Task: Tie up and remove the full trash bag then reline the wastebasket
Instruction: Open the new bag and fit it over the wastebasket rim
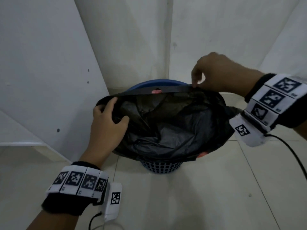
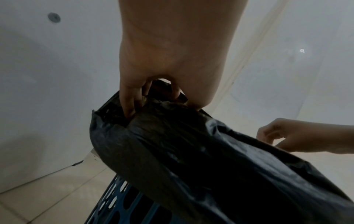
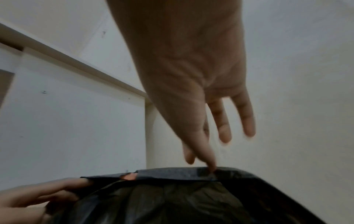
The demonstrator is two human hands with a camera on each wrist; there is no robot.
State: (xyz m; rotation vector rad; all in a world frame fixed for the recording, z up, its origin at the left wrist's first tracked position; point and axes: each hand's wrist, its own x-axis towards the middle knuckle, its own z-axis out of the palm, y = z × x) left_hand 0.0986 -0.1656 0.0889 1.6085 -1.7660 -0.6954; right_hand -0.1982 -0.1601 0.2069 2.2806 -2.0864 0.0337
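Plain white walls [image 1: 129,39] meet in a corner above a pale, glossy tiled floor [image 1: 182,205]; a white board panel [image 1: 41,72] leans at left, dimly lit.

One blue wastebasket [image 1: 160,167] holding one black trash bag [image 1: 174,130], two hands, left hand [image 1: 106,127] and right hand [image 1: 221,75], two marker-covered wristbands [image 1: 78,183], and two pink drawstring patches [image 1: 156,91].

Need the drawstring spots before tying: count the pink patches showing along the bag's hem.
2: one pink patch at the far hem, another pink patch at the near hem; others may be hidden.
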